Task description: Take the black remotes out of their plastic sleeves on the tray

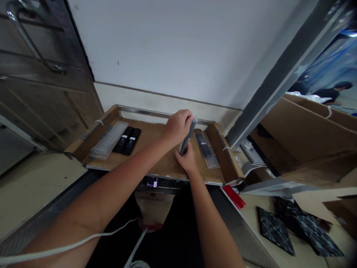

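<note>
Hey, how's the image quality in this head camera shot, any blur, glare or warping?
Head view: strong wide-angle warping, so the grey metal post leans and bends; the dark slim remote in a clear sleeve, held by the left hand and right hand, is slightly motion-soft; lighting is dim and even, with pale glare on the clear plastic bags.

Your left hand [178,126] covers the upper end of the bagged remote [187,138], your right hand [187,159] its lower end (the grip there stays unseen). The small screen [152,183] below the cardboard tray [156,149] is too tiny to read.
</note>
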A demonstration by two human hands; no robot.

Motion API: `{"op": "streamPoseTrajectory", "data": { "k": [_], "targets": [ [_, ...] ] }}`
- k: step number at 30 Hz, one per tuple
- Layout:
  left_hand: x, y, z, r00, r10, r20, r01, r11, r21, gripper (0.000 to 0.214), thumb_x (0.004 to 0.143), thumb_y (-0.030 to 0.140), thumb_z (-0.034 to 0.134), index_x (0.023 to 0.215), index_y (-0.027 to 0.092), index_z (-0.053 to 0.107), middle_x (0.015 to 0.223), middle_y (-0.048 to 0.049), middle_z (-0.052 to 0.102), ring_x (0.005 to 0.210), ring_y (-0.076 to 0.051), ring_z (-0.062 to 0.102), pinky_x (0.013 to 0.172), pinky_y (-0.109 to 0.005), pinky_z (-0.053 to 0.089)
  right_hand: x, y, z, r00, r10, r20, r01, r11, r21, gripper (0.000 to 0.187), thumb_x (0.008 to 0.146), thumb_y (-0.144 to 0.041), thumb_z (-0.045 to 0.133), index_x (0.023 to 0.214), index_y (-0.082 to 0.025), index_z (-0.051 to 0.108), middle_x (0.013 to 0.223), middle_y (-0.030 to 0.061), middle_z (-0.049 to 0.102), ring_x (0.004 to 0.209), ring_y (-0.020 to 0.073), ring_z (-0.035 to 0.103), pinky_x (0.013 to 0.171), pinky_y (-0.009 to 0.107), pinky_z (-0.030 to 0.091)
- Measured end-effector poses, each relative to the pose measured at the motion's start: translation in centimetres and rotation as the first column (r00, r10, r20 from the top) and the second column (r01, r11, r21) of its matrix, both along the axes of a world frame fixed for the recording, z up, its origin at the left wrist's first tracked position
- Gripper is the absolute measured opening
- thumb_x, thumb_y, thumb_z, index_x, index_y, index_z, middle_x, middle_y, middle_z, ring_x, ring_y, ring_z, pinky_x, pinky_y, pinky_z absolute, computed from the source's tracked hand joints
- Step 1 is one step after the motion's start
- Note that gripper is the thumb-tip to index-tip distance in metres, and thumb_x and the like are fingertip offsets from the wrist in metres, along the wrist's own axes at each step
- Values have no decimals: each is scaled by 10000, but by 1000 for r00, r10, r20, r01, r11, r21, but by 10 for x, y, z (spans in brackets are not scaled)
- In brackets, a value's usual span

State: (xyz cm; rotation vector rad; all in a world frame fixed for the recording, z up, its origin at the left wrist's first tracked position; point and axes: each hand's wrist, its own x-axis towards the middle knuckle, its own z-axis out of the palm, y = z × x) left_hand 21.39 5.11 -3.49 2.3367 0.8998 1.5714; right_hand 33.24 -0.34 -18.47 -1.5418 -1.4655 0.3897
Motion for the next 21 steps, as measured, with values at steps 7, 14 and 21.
{"op": "streamPoseTrajectory", "data": {
  "k": [7,14,21],
  "targets": [
    [9,2,-5,998,-38,-46,38,999,-9,176,949,164,479,779,204,496,816,-47,595,787,-175,535,737,-337,417,2,1,0,999,-50,-12,50,998,-35,424,724,-464,686,1043,-218,552,753,-9,614,635,172,547,620,296,439],
    [11,4,-1,998,-20,63,22,999,-33,189,946,170,483,761,205,471,772,-43,567,766,-174,528,740,-335,423,4,3,0,996,-83,-44,81,996,-42,403,739,-489,659,1002,-203,552,773,1,613,670,176,548,648,292,442],
    [-13,27,-2,950,97,296,-41,981,-187,175,988,303,439,880,194,523,844,-46,593,831,-161,584,713,-269,451,3,1,4,993,-114,21,115,993,-39,340,749,-427,610,992,-195,565,795,10,624,693,176,537,647,273,407]
  ]
}}
